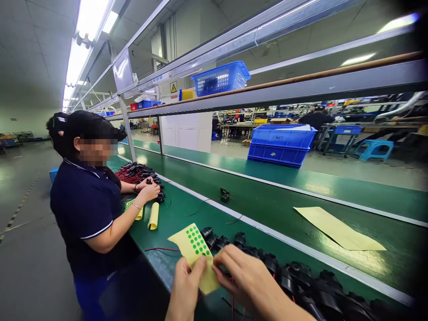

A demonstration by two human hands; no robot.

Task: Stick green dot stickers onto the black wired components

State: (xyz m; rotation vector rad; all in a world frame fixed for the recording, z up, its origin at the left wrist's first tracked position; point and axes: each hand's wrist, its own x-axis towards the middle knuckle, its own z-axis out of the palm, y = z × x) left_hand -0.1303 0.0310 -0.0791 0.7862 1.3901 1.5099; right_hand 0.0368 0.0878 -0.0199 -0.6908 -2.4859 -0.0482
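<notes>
Factory hall, green workbench (187, 214), strip lights overhead (87, 20)

Bottom edge cuts off both forearms; the right hand (245, 278) hides its fingertips and part of the sticker sheet (197, 256). The co-worker's face is blurred, far workers too small to tell.

Left hand (185, 285), right hand (242, 278): bare, no gloves, rings or sleeves visible.

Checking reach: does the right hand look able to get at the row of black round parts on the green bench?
Probably yes: the right hand is right beside the row of black round parts, nothing between.
</notes>
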